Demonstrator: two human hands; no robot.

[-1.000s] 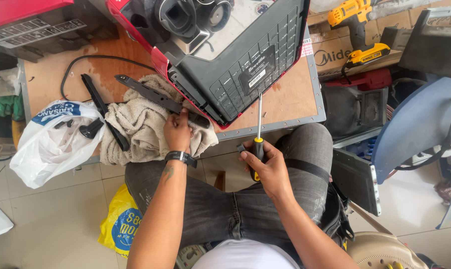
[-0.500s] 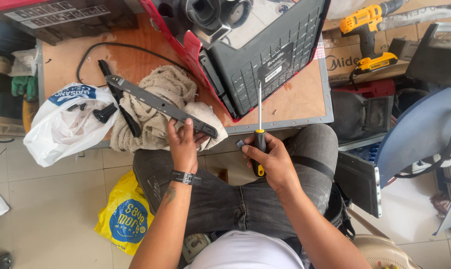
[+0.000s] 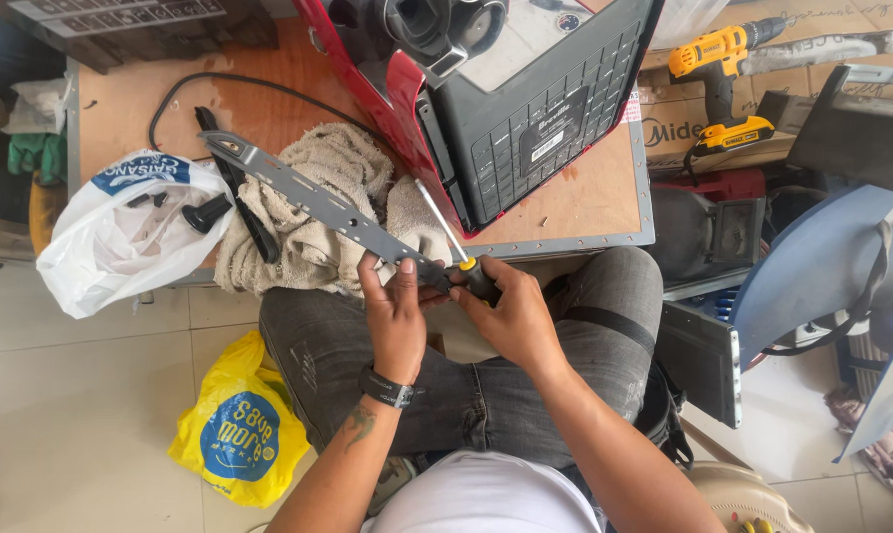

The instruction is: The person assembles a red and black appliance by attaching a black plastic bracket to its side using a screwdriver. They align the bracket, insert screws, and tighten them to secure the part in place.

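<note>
Hands both busy over the lap: left hand (image 3: 397,314) is gripping the near end of a long grey blade (image 3: 313,202) lying across a towel (image 3: 318,212), right hand (image 3: 511,316) clenched around a screwdriver (image 3: 456,249) at that end. Blade's off the red machine (image 3: 486,109) already.

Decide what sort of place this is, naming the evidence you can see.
Probably a small repair workshop: a red and black machine lies opened on a plywood worktable, a yellow cordless drill rests on cardboard boxes, and loose parts lie about.
</note>
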